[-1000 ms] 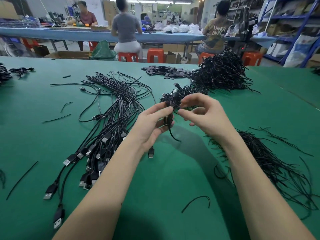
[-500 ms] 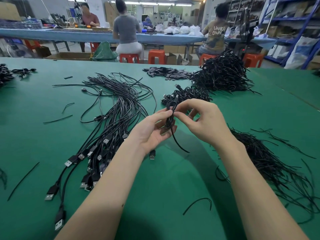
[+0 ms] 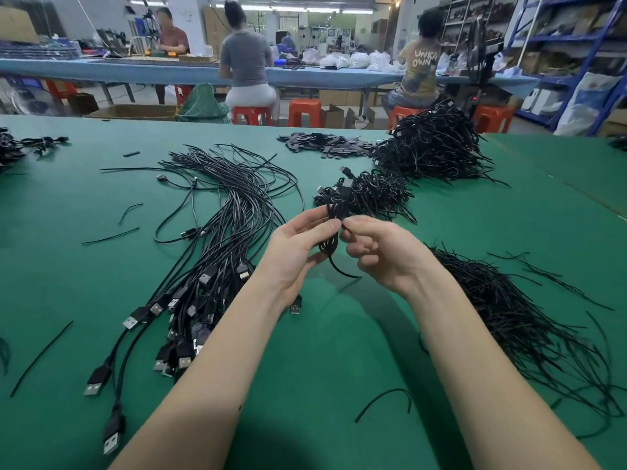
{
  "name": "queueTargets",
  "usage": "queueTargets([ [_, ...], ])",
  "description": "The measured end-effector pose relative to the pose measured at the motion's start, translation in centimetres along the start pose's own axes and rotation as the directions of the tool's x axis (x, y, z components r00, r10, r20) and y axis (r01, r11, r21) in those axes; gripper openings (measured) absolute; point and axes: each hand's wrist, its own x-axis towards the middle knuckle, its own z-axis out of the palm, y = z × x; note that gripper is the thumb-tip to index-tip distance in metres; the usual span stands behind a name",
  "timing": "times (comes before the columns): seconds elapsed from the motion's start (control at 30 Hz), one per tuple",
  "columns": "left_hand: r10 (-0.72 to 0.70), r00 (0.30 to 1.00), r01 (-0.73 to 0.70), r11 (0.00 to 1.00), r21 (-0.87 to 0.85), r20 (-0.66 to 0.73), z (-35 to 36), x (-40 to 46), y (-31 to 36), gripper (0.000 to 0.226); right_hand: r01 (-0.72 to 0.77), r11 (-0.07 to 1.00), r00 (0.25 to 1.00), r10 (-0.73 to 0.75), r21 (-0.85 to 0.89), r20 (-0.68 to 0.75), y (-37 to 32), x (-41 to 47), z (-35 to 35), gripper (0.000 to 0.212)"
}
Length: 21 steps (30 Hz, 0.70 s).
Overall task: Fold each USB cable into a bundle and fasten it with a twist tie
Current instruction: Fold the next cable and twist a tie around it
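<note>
At frame centre my left hand [image 3: 298, 252] grips a folded cable [image 3: 334, 228] while the fingers [image 3: 359, 228] of my right hand [image 3: 383, 256] pinch its twist tie [image 3: 339, 268]; I judge this fastening half done. Left of centre, many loose cables [image 3: 217, 232] wait unfolded; spare ties [image 3: 529, 320] lie right. Beyond, upper centre of the table [image 3: 339, 351], finished bundles [image 3: 431, 147] pile high.

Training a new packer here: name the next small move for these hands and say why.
Probably keep twisting the tie shut. The left hand grips the folded cable while the right hand pinches at its middle, and a loose tail hangs below.
</note>
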Motion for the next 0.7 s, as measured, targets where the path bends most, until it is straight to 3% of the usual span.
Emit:
queueTargets([
  [0.03,0.02,1.0,-0.019,0.999,0.034,-0.006,0.0,0.0,0.0,0.02,-0.14,0.968,0.99,0.131,0.207,0.055,-0.2,0.0,-0.1,0.006],
  [0.07,0.022,1.0,-0.022,0.999,0.049,-0.006,0.0,0.0,0.1,0.021,-0.193,0.935,0.981,0.175,0.298,0.086,-0.2,0.0,0.0,0.006],
  [0.1,0.005,1.0,-0.005,0.999,0.043,-0.01,0.0,0.1,0.2,0.02,-0.159,0.953,0.987,0.147,0.258,0.064,0.0,0.1,0.0,0.006],
  [0.13,-0.024,1.0,0.025,1.0,0.019,-0.018,-0.1,0.1,0.3,0.019,-0.035,0.996,0.999,0.035,0.083,-0.004,0.3,0.2,0.1,0.006],
  [0.17,-0.062,0.998,0.061,0.998,-0.021,-0.029,-0.1,0.1,0.5,0.018,0.139,0.972,0.986,-0.154,-0.188,-0.07,0.6,0.3,0.1,0.006],
  [0.2,-0.103,0.994,0.1,0.992,-0.071,-0.04,-0.2,0.2,0.6,0.017,0.296,0.838,0.924,-0.374,-0.459,-0.087,0.8,0.2,0.1,0.007],
  [0.23,-0.146,0.988,0.139,0.983,-0.123,-0.048,-0.3,0.2,0.7,0.016,0.403,0.633,0.83,-0.557,-0.661,-0.027,0.8,0.2,-0.2,0.009],
  [0.27,-0.185,0.981,0.174,0.97,-0.172,-0.051,-0.4,0.2,0.8,0.016,0.477,0.431,0.743,-0.663,-0.766,0.09,0.8,0.3,-0.5,0.012],
  [0.33,-0.242,0.969,0.225,0.946,-0.231,-0.046,-0.5,0.2,1.0,0.016,0.535,0.16,0.634,-0.726,-0.829,0.269,0.6,0.3,-1.2,0.015],
  [0.43,-0.292,0.956,0.275,0.926,-0.257,-0.026,-0.4,0.2,1.0,0.02,0.498,-0.035,0.519,-0.789,-0.867,0.33,0.5,0.2,-1.3,0.009],
  [0.47,-0.297,0.955,0.281,0.922,-0.266,-0.021,-0.4,0.2,0.9,0.02,0.49,-0.034,0.51,-0.799,-0.871,0.319,0.6,0.3,-1.2,0.007],
  [0.5,-0.291,0.957,0.276,0.924,-0.266,-0.018,-0.4,0.2,0.9,0.019,0.495,0.043,0.542,-0.796,-0.868,0.269,0.7,0.4,-1.0,0.007],
  [0.53,-0.272,0.962,0.26,0.932,-0.252,-0.015,-0.5,0.2,0.8,0.017,0.496,0.224,0.628,-0.759,-0.839,0.169,0.9,0.6,-0.8,0.009],
  [0.57,-0.245,0.97,0.237,0.944,-0.229,-0.008,-0.5,0.2,0.8,0.017,0.46,0.501,0.759,-0.65,-0.734,0.031,0.9,0.7,-0.4,0.013],
  [0.6,-0.216,0.976,0.213,0.955,-0.208,0.005,-0.6,0.2,0.8,0.018,0.343,0.791,0.898,-0.435,-0.506,-0.073,0.7,0.6,0.0,0.017],
  [0.63,-0.194,0.981,0.194,0.962,-0.192,0.017,-0.6,0.2,0.8,0.019,0.144,0.97,0.984,-0.162,-0.197,-0.079,0.5,0.4,0.5,0.02],
  [0.67,-0.181,0.983,0.183,0.966,-0.183,0.023,-0.6,0.2,0.8,0.02,-0.04,0.997,0.999,0.042,0.061,-0.028,0.3,0.2,0.8,0.022],
  [0.7,-0.18,0.983,0.182,0.967,-0.179,0.023,-0.6,0.2,0.9,0.02,-0.132,0.973,0.991,0.132,0.19,0.013,0.3,0.1,0.9,0.022],
])
